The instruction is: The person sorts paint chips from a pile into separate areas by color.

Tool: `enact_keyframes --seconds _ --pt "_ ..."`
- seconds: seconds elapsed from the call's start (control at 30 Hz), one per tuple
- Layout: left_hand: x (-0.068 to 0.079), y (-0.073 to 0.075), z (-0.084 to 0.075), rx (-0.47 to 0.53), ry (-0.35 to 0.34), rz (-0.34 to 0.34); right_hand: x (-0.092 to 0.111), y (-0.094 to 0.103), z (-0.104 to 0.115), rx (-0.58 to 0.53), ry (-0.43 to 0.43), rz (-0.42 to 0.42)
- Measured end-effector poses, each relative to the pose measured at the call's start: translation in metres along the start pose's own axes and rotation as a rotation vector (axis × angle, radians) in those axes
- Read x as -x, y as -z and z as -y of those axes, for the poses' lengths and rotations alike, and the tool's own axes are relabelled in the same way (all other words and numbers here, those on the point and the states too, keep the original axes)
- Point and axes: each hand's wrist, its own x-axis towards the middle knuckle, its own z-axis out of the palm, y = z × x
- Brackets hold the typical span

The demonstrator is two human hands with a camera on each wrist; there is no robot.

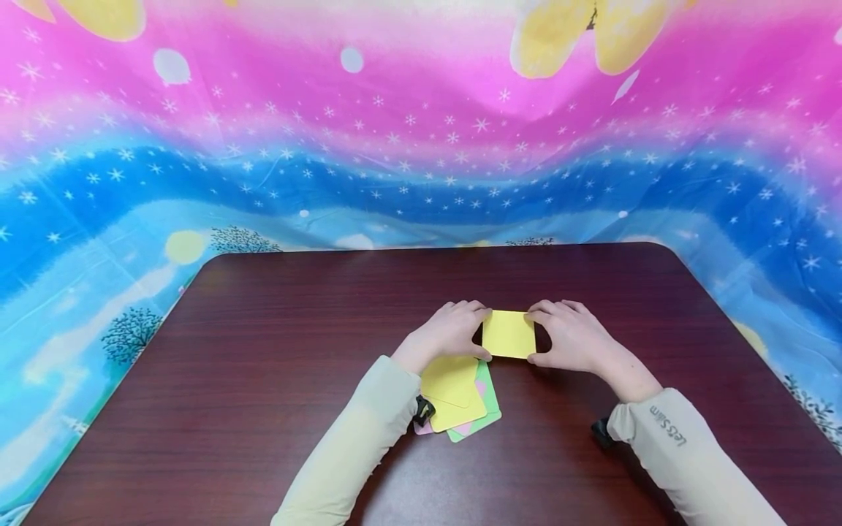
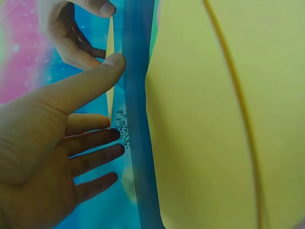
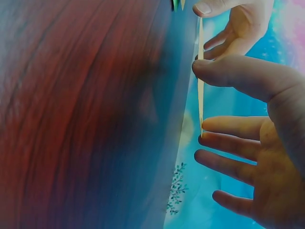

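Note:
A square yellow card (image 1: 509,334) is held by its sides between my two hands. My left hand (image 1: 459,329) pinches its left side, thumb at the near corner and fingers at the far one. On the opposite side my right hand (image 1: 571,334) pinches the card the same way. Both wrist views show the card edge-on as a thin strip, with the left thumb (image 2: 95,83) and right thumb (image 3: 228,71) against it. Beneath my left wrist lies a loose pile of rounded-corner cards: yellow cards (image 1: 457,416) on top, a green card (image 1: 490,420) and pink ones partly hidden below.
The dark wooden table (image 1: 296,329) has rounded far corners. Behind it hangs a pink and blue cloth (image 1: 421,146) with snowflakes, which also runs down both sides. Each wrist wears a dark strap piece, such as the one by the right sleeve (image 1: 677,438).

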Motion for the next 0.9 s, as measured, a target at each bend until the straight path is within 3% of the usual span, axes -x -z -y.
enact_keyframes --seconds 0.47,0.9 --pt "-0.016 -0.003 -0.010 -0.008 0.040 0.020 -0.002 -0.002 -0.017 -0.020 -0.024 0.044" --pt "-0.025 -0.007 -0.024 -0.092 0.099 0.042 -0.003 -0.005 -0.028 -0.073 -0.026 0.087"
